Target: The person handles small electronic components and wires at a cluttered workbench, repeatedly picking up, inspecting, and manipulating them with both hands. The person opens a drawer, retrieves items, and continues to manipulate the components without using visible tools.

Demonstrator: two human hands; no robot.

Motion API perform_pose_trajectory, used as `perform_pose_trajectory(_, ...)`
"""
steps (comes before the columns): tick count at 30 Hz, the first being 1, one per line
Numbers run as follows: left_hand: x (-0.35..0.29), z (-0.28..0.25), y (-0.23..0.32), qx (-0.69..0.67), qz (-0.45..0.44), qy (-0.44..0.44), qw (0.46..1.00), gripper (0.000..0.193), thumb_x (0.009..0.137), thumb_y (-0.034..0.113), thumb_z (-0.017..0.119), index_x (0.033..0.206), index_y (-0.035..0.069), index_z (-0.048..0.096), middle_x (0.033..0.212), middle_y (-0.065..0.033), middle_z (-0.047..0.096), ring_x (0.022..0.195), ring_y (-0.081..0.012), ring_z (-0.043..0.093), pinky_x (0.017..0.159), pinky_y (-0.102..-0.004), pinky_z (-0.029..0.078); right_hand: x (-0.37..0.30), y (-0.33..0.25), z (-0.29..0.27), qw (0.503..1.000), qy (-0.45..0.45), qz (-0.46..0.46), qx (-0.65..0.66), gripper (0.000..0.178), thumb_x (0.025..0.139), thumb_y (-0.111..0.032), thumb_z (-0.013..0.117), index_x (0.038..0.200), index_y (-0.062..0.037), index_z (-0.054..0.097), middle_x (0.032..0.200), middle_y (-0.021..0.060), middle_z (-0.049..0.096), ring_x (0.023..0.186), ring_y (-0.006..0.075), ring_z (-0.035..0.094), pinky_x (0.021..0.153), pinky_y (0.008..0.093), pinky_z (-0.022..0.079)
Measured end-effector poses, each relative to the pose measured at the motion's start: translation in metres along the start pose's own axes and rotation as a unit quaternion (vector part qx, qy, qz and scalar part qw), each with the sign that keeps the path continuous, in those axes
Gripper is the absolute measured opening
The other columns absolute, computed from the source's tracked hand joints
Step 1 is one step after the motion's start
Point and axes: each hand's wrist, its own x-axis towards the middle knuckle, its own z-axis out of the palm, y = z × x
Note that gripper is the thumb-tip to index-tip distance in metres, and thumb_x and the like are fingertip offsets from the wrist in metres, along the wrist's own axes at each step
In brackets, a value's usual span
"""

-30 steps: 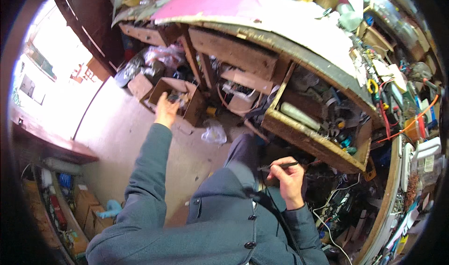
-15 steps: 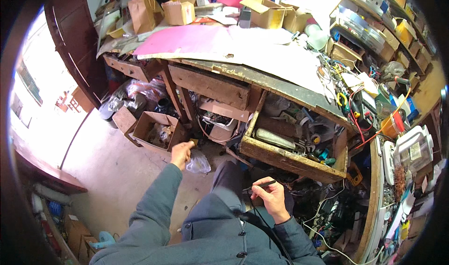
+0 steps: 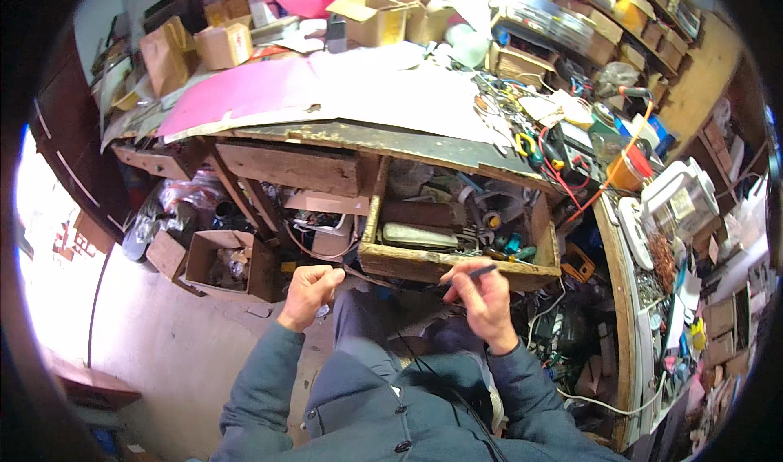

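My right hand (image 3: 484, 305) pinches a slim black pen-shaped tool (image 3: 483, 271) just in front of a pulled-out wooden drawer (image 3: 530, 278). A thin black cord (image 3: 420, 360) runs down across my lap below that hand. Left of it, my left hand (image 3: 308, 297) is raised with its fingers curled closed. Whatever it may hold is hidden by the fingers. Inside the drawer lie a long pale case (image 3: 419, 236) and several hand tools, among them a wrench (image 3: 489, 232).
Behind the drawer a workbench carries a pink and white sheet (image 3: 359, 87). On the floor at left stands a cardboard box (image 3: 204, 258). Pliers with yellow handles (image 3: 524, 144) and red wires lie at the bench's right end. A side bench with a clear plastic container (image 3: 683, 201) flanks me.
My left hand has moved from beside the floor box toward the right, nearer my right hand. The right hand has risen toward the drawer front with the black tool. The view has shifted right.
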Motion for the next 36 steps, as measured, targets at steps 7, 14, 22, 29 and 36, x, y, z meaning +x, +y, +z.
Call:
perform_pose_trajectory(7, -0.048, 0.083, 0.155, -0.186, 0.387, -0.395, 0.813, 0.039, 0.091, 0.029, 0.076, 0.067, 0.003, 0.059, 0.065, -0.0086, 0.059, 0.054, -0.0259, 0.056, 0.050, -0.0357, 0.044, 0.060, -0.005, -0.068, 0.976, 0.020, 0.024, -0.214, 0.016, 0.104, -0.016, 0.062, 0.100, -0.0010, 0.066, 0.077, -0.0001, 0.061, 0.063, 0.0050, 0.054, 0.057, 0.0232, 0.045)
perform_pose_trajectory(14, -0.072, 0.126, 0.210, -0.366, 0.321, -0.553, 0.677, 0.046, 0.097, 0.042, 0.068, 0.063, 0.012, 0.059, 0.064, -0.0044, 0.057, 0.051, -0.0204, 0.056, 0.050, -0.0313, 0.039, 0.066, 0.005, -0.083, 0.994, 0.022, 0.107, -0.016, 0.015, 0.104, -0.019, 0.064, 0.099, -0.0049, 0.068, 0.076, -0.0042, 0.061, 0.062, 0.0013, 0.048, 0.055, 0.0184, 0.036)
perform_pose_trajectory(22, -0.016, 0.128, 0.146, 0.032, 0.290, -0.415, 0.862, 0.035, 0.090, 0.027, 0.079, 0.070, 0.004, 0.063, 0.063, -0.0077, 0.061, 0.055, -0.0261, 0.061, 0.053, -0.0362, 0.048, 0.060, 0.011, -0.093, 0.994, 0.036, 0.095, 0.047, 0.023, 0.108, -0.023, 0.058, 0.102, -0.0043, 0.070, 0.080, 0.0023, 0.068, 0.057, 0.0051, 0.052, 0.052, 0.0197, 0.038)
perform_pose_trajectory(29, 0.066, 0.108, 0.060, 0.232, 0.219, -0.043, 0.947, 0.032, 0.094, 0.018, 0.073, 0.070, -0.001, 0.063, 0.055, -0.0016, 0.051, 0.056, -0.0047, 0.044, 0.049, -0.0305, 0.037, 0.063, 0.015, -0.099, 0.992, 0.026, 0.092, 0.081, 0.027, 0.110, -0.030, 0.054, 0.109, -0.0040, 0.063, 0.075, 0.0078, 0.069, 0.052, 0.0098, 0.059, 0.050, 0.0210, 0.046)
perform_pose_trajectory(36, 0.109, 0.106, 0.026, 0.182, 0.177, 0.017, 0.967, 0.041, 0.099, 0.023, 0.070, 0.067, 0.000, 0.056, 0.058, 0.0027, 0.045, 0.059, -0.0046, 0.040, 0.052, -0.0289, 0.034, 0.062, 0.020, -0.097, 0.992, 0.067, 0.052, 0.094, 0.020, 0.108, -0.018, 0.056, 0.121, -0.0029, 0.059, 0.091, 0.0102, 0.072, 0.065, 0.0103, 0.064, 0.059, 0.0234, 0.051)
